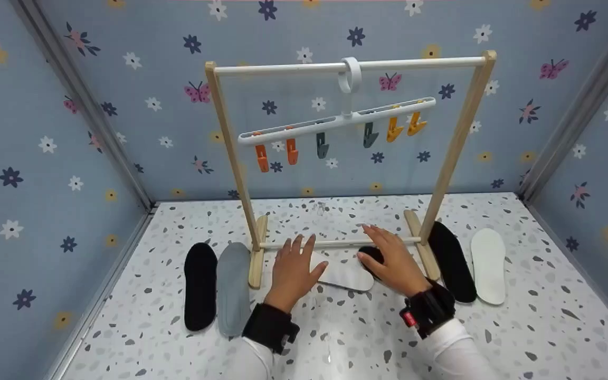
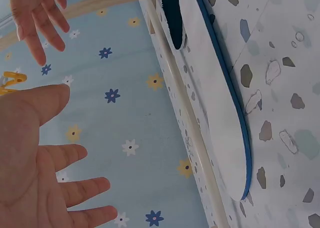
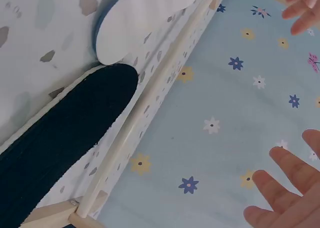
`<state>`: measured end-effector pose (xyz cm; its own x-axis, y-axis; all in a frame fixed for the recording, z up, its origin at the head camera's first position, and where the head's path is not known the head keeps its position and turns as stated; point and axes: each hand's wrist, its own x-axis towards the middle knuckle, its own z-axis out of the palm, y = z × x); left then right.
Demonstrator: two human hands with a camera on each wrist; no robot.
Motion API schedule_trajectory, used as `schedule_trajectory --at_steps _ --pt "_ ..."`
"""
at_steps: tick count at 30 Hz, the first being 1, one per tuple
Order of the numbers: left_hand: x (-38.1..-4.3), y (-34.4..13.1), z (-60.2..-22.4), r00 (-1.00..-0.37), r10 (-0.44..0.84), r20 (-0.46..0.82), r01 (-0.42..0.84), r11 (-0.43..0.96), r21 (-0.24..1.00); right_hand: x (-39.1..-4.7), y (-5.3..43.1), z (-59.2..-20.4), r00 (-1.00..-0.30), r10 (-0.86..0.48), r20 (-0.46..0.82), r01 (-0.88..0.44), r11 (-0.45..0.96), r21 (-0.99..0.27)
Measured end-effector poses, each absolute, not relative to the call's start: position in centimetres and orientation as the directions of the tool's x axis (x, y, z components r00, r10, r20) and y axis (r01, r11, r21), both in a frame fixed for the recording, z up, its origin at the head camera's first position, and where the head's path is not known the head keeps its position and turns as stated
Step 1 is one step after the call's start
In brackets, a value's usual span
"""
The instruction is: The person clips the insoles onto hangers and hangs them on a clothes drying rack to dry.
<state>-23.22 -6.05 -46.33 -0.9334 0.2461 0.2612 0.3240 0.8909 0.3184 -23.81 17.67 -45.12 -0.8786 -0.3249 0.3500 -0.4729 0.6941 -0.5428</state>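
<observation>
My left hand [image 1: 293,274] hovers with spread fingers over the table, nothing in its grasp. Below and beside it lies a white insole [image 1: 347,277], partly hidden by that hand; the left wrist view shows its blue edge. To the right, my right hand [image 1: 396,266] is likewise held in the air, fingers extended and empty. A black insole [image 3: 75,133] lies under it, mostly covered by the hand in the head view, one end meeting the white insole in the right wrist view. Both hands are in front of a wooden rack [image 1: 453,142].
A white hanger [image 1: 304,127] with orange, grey and yellow clips hangs tilted from the rack's top bar. Left of the rack lie a black insole [image 1: 200,287] and a grey insole [image 1: 234,290]. On the right are another black insole [image 1: 452,264] and a white one [image 1: 487,266]. Patterned panels [image 1: 304,174] surround the table.
</observation>
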Motion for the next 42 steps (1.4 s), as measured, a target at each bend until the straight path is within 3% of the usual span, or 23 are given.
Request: schedule_trajectory --at_steps 15,21,27,36,42 --pt "-23.2 -9.0 -46.5 -0.911 0.209 0.356 0.336 0.877 0.343 -24.3 16.9 -43.8 -0.865 -0.260 0.430 -0.502 0.476 -0.722" --pt "-22.5 -11.1 -47.1 -0.903 0.162 0.398 0.313 0.882 0.353 -24.6 16.1 -43.3 -0.876 -0.276 0.396 -0.482 0.446 -0.754" --pt "-22.2 -13.1 -47.7 -0.895 0.098 0.435 0.287 0.873 0.395 -25.5 15.5 -42.2 -0.882 -0.238 0.407 -0.468 0.332 -0.819" --pt "-22.1 -16.3 -48.3 -0.924 -0.018 0.382 0.183 0.856 0.483 -24.8 14.3 -37.5 -0.902 -0.230 0.366 -0.417 0.246 -0.875" --pt "-22.2 -18.3 -48.4 -0.938 -0.064 0.342 0.130 0.847 0.515 -26.8 14.4 -37.7 -0.914 -0.184 0.361 -0.394 0.189 -0.900"
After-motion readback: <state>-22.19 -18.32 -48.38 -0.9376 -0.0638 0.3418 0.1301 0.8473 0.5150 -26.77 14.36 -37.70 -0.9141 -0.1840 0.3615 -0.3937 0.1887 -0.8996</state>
